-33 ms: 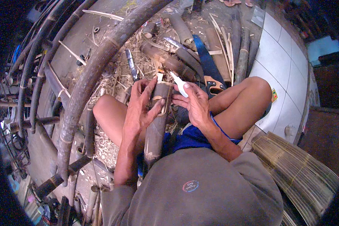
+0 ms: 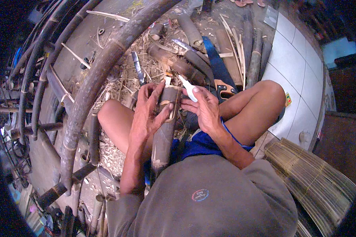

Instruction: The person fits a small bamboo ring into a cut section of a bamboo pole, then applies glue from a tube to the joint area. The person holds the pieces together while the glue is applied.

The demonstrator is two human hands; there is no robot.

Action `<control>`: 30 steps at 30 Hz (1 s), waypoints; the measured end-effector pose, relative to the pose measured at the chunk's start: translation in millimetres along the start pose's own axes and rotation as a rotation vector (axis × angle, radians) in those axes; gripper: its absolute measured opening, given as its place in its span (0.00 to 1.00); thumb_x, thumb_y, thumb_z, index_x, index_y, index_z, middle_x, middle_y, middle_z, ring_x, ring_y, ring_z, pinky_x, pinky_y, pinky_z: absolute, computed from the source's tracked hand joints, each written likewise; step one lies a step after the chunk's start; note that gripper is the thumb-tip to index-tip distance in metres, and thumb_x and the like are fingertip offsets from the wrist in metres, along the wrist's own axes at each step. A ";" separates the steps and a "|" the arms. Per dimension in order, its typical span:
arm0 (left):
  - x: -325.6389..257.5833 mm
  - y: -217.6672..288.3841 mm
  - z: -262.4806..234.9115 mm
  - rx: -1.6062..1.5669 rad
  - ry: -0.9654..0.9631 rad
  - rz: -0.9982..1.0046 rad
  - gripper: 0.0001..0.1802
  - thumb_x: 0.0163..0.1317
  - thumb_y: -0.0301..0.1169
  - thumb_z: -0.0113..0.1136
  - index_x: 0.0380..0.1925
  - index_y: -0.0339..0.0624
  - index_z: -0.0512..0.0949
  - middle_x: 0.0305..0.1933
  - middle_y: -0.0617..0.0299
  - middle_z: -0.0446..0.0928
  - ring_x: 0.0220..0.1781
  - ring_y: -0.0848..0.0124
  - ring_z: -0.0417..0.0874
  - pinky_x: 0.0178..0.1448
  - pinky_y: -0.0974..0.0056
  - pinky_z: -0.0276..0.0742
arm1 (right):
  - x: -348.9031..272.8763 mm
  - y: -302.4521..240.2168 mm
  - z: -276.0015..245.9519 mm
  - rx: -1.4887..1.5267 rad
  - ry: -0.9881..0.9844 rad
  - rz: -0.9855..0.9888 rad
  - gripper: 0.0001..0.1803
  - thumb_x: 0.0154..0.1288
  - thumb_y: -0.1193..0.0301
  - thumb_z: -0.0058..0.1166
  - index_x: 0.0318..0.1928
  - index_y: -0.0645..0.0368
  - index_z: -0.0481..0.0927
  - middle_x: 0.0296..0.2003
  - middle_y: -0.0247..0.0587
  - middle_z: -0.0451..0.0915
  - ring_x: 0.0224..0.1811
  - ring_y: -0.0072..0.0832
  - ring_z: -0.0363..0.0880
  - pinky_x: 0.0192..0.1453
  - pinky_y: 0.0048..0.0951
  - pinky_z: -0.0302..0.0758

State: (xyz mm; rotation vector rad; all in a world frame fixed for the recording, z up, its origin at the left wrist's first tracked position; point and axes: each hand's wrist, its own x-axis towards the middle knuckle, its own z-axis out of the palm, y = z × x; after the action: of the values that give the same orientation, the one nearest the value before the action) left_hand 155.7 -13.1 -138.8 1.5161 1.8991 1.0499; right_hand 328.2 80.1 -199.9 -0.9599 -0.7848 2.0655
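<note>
A brown bamboo tube point(image 2: 163, 138) stands between my legs, leaning toward my body, with a cut-out section near its far end. My left hand point(image 2: 145, 112) grips that end from the left, the thumb on its face and a fingertip by the rim. A small pale piece point(image 2: 168, 80) shows at the rim beside this fingertip; whether the fingers pinch it is unclear. In my right hand point(image 2: 207, 110) is a white squeeze bottle point(image 2: 190, 90) with a narrow nozzle, tilted up and away. Some right fingers reach the tube's right side.
A long curved bamboo pole point(image 2: 95, 71) arches across the left. Ahead lie a handsaw point(image 2: 217, 63), a blade point(image 2: 138, 67), bamboo pieces point(image 2: 182, 66) and shavings. White tiles point(image 2: 292, 71) run along the right, with a slatted mat point(image 2: 308, 170) at lower right.
</note>
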 end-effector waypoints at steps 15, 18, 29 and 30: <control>6.1 -14.0 11.8 -0.053 0.083 0.012 0.33 0.64 0.40 0.66 0.68 0.43 0.72 0.64 0.44 0.68 0.66 0.50 0.73 0.70 0.53 0.69 | 6.9 -1.4 0.4 0.003 -0.012 -0.002 0.20 0.77 0.60 0.54 0.56 0.63 0.77 0.51 0.51 0.83 0.44 0.38 0.87 0.49 0.39 0.86; 6.1 -12.6 13.2 -0.051 0.090 0.014 0.33 0.64 0.42 0.67 0.67 0.43 0.73 0.64 0.43 0.69 0.66 0.49 0.73 0.70 0.52 0.69 | 6.2 -1.8 -0.1 0.002 -0.013 -0.006 0.20 0.77 0.60 0.54 0.56 0.63 0.77 0.50 0.50 0.83 0.44 0.38 0.86 0.50 0.39 0.86; 23.3 -14.9 -4.2 0.001 -0.033 0.103 0.34 0.59 0.37 0.68 0.66 0.44 0.72 0.64 0.47 0.71 0.67 0.51 0.74 0.71 0.53 0.69 | 7.1 -0.2 3.7 0.029 -0.007 -0.003 0.18 0.77 0.61 0.53 0.56 0.62 0.77 0.50 0.50 0.84 0.44 0.38 0.87 0.48 0.38 0.87; 27.1 -14.3 -7.6 0.013 -0.069 0.102 0.34 0.58 0.36 0.67 0.66 0.45 0.72 0.64 0.47 0.72 0.66 0.52 0.74 0.70 0.53 0.70 | 8.0 0.6 3.9 0.025 -0.007 -0.002 0.18 0.77 0.61 0.53 0.56 0.61 0.77 0.50 0.50 0.84 0.44 0.38 0.87 0.48 0.38 0.87</control>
State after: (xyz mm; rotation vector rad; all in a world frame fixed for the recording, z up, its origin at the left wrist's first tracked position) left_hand 134.4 9.6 -143.6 1.6506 1.8020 1.0174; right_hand 321.2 85.3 -201.2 -0.9385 -0.7619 2.0731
